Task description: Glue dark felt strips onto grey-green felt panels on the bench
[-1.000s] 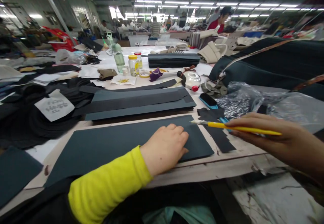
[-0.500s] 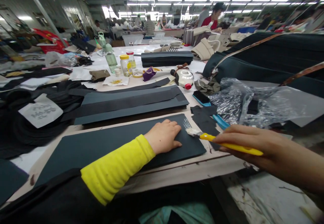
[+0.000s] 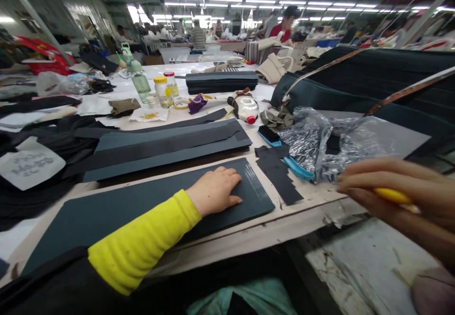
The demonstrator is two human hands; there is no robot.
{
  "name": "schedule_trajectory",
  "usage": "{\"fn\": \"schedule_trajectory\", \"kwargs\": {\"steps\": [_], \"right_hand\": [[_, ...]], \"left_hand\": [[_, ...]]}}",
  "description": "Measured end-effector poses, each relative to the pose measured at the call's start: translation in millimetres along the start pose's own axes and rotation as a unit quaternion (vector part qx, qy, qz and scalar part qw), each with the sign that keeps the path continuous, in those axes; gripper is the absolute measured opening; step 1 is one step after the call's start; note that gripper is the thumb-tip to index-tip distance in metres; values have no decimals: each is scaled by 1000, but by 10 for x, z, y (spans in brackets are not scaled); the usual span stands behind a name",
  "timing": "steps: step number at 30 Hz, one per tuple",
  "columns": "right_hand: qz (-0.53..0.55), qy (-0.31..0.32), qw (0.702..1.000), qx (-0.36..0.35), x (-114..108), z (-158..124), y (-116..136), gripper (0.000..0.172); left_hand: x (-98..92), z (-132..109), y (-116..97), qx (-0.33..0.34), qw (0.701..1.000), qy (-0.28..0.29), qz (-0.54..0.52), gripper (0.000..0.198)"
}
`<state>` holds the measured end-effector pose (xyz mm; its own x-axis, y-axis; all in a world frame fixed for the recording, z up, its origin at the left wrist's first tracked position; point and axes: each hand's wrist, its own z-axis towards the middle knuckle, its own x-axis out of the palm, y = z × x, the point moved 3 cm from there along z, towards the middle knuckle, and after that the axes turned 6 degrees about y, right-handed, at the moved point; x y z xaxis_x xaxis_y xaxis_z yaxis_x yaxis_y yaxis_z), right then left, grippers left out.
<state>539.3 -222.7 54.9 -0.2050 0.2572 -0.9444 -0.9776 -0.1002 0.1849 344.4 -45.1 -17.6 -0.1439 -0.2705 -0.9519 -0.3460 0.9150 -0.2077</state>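
Observation:
My left hand point(image 3: 214, 190), in a yellow sleeve, lies flat with its fingers stretched on a long dark teal panel point(image 3: 124, 208) that rests on the workbench near its front edge. A streak of pale glue shows on the panel's right end point(image 3: 253, 184). My right hand point(image 3: 398, 196) is off to the right beyond the bench edge, fingers closed around a yellow-handled brush point(image 3: 393, 195) whose tip is hidden behind the fingers.
A stack of dark strips point(image 3: 167, 144) lies behind the panel. Small dark offcuts point(image 3: 277, 172), a blue tray point(image 3: 284, 156) and a crinkled plastic bag point(image 3: 320, 144) sit at right. Bottles point(image 3: 163, 92) and a glue jug point(image 3: 245, 108) stand farther back. Other people work in the distance.
My right hand brushed the panel's right end, then drew back to the right and away from the bench. My left hand stayed pressed on the panel.

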Motion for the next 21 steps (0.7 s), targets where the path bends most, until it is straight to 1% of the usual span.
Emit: {"fn": "schedule_trajectory", "kwargs": {"steps": [3, 5, 7, 8, 10, 12, 13, 14, 15, 16, 17, 18, 19, 20, 21], "right_hand": [[-35, 91, 994, -45, 403, 74, -111, 34], [-81, 111, 989, -50, 667, 81, -182, 37], [-114, 117, 984, -65, 837, 66, -219, 34], [-125, 112, 983, -71, 874, 57, -225, 31], [-136, 87, 984, -74, 854, 43, -214, 28], [-138, 25, 988, -69, 739, 38, -163, 28], [-138, -14, 988, -64, 670, 37, -120, 28], [-137, -55, 987, -61, 604, 37, -66, 26], [-136, -95, 984, -61, 550, 37, -1, 24], [-136, -131, 980, -64, 512, 39, 71, 22], [-134, -159, 975, -73, 496, 42, 147, 22], [-133, -173, 972, -90, 504, 48, 225, 24], [-132, -172, 970, -113, 534, 58, 297, 26], [-132, -159, 969, -137, 583, 71, 361, 27], [-133, -138, 968, -163, 645, 87, 413, 28]], "left_hand": [[-6, 17, 5, 3, 1000, 3, 0, 41], [-8, 30, 17, 7, 1000, 1, -2, 41], [-14, 42, 37, 10, 1000, 0, -6, 39], [-22, 47, 45, 13, 1000, -1, -12, 38], [-59, 58, 47, 26, 999, -14, -41, 33], [-118, 78, 36, 21, 991, -40, -123, 26], [-139, 95, 28, 5, 980, -38, -195, 24], [-146, 117, 15, -16, 957, -19, -289, 27], [-140, 143, -6, -39, 918, 12, -394, 33], [-129, 170, -38, -59, 864, 51, -497, 40], [-122, 197, -74, -69, 805, 86, -583, 46], [-127, 227, -101, -73, 753, 103, -646, 49], [-143, 259, -108, -75, 720, 98, -683, 49], [-164, 292, -94, -76, 709, 78, -697, 45], [-185, 325, -63, -75, 714, 52, -694, 38]]}}
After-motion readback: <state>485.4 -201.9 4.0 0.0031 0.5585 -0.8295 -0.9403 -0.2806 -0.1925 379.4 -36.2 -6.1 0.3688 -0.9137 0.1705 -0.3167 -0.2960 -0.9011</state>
